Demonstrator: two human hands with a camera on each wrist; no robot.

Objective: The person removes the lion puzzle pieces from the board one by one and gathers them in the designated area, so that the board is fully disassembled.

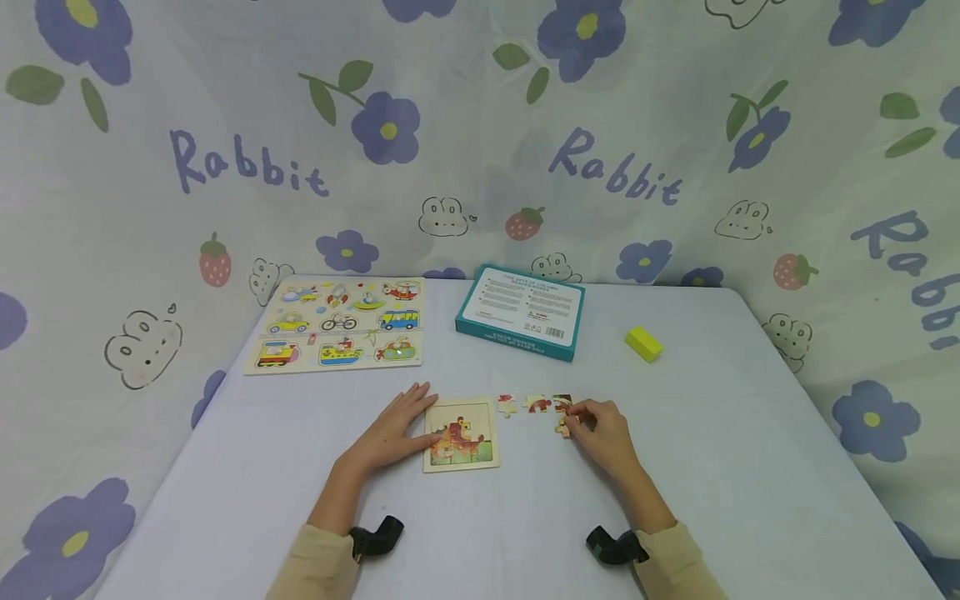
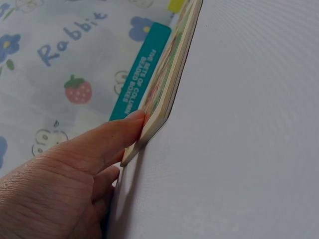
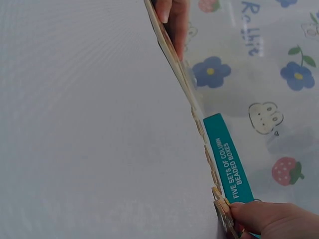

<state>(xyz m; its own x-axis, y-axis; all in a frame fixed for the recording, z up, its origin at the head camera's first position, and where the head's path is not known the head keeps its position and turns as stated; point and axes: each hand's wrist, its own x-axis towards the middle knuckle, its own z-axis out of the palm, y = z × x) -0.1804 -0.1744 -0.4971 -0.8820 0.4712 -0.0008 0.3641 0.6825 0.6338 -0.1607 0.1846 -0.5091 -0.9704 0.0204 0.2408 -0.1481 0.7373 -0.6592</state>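
Note:
A small square wooden jigsaw puzzle (image 1: 462, 468) lies on the white tabletop, its tray partly filled with picture pieces. My left hand (image 1: 392, 432) rests along its left side, thumb over the picture and the other fingers extended at the upper left corner. In the left wrist view the thumb tip presses the board's edge. To the right of the tray, my right hand (image 1: 603, 435) pinches a puzzle piece (image 1: 562, 430) between thumb and index finger. Other loose pieces (image 1: 507, 405) lie in a row between the tray and this hand; its fingertips overlap the rightmost piece (image 1: 562, 402).
A larger wooden board (image 1: 341, 327) with vehicle pictures lies at the back left. Behind the tray is a teal and white box (image 1: 519, 312). A yellow block (image 1: 643, 343) sits at the back right. Patterned cloth (image 1: 480, 167) hangs behind the table.

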